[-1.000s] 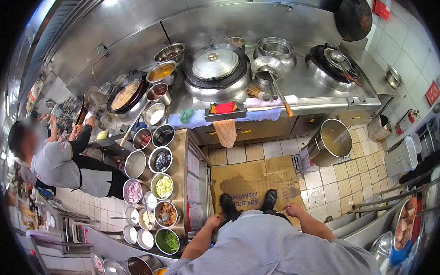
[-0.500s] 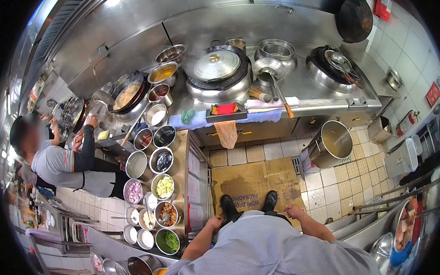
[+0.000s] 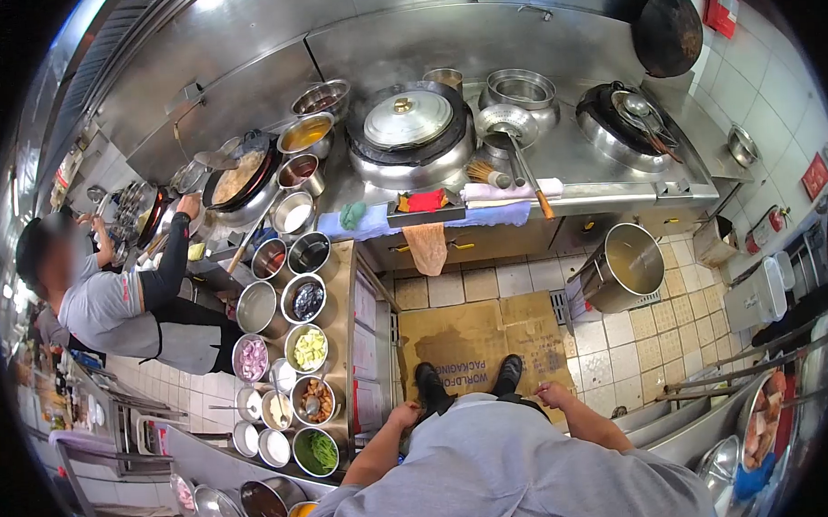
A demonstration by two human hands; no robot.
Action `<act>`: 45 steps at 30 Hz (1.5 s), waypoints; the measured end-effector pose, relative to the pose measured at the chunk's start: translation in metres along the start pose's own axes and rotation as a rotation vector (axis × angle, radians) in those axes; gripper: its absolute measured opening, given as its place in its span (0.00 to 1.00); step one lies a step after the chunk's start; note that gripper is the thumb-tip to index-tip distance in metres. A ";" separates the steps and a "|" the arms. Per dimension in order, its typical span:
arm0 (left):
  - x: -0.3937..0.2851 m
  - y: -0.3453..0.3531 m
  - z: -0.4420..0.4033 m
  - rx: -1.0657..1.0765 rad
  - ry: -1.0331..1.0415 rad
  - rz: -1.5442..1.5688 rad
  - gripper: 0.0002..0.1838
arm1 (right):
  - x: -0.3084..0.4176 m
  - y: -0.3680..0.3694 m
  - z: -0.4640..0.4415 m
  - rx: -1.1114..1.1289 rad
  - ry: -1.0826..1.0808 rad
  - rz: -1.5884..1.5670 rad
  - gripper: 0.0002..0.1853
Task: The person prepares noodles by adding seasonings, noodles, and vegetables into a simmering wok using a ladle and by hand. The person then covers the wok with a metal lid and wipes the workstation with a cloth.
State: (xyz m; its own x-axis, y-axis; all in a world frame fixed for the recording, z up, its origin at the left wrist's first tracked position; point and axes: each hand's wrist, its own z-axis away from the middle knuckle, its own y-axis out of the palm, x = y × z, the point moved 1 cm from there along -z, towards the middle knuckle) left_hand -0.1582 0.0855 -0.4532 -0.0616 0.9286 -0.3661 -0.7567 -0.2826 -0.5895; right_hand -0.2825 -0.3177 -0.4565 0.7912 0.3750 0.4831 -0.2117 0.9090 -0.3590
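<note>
My left hand (image 3: pixel 404 416) hangs low beside my body, near the cardboard (image 3: pixel 481 343) on the floor, with its fingers curled and too small to read. On the other side of my grey shirt (image 3: pixel 503 456), my right hand (image 3: pixel 554 396) hangs at about the same height, its fingers bent. Nothing can be made out in either hand. Ahead of me are a lidded wok (image 3: pixel 407 122) and a strainer (image 3: pixel 508 128) on the steel stove. To the left stand metal pots of ingredients, among them yellow-green pieces (image 3: pixel 309 349) and chopped greens (image 3: pixel 319 451).
A co-worker (image 3: pixel 115 301) stands at the left by a wok of food (image 3: pixel 238 181). A tall pot (image 3: pixel 622 268) of liquid stands at the right of the cardboard. Behind it are a bin (image 3: pixel 714 242) and a fire extinguisher (image 3: pixel 767 228). Folded towels (image 3: pixel 512 193) lie along the stove edge.
The co-worker's arm has stretched toward the left wok, and a ladle now shows above that wok. My hands have stayed nearly where they were.
</note>
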 end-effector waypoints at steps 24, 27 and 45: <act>0.015 0.008 -0.018 0.010 0.060 -0.090 0.18 | 0.003 -0.008 -0.002 0.025 0.021 -0.025 0.11; 0.012 0.007 -0.013 -0.007 0.045 -0.074 0.18 | 0.010 -0.009 0.009 0.007 0.013 -0.011 0.12; 0.008 0.009 -0.008 0.009 -0.081 -0.034 0.17 | 0.002 -0.004 0.003 0.035 0.027 -0.071 0.12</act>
State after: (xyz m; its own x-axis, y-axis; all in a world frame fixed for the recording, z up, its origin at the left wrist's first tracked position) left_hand -0.1609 0.0880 -0.4669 -0.0879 0.9542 -0.2859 -0.7649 -0.2485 -0.5942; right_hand -0.2818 -0.3196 -0.4513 0.8199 0.3049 0.4846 -0.1740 0.9390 -0.2965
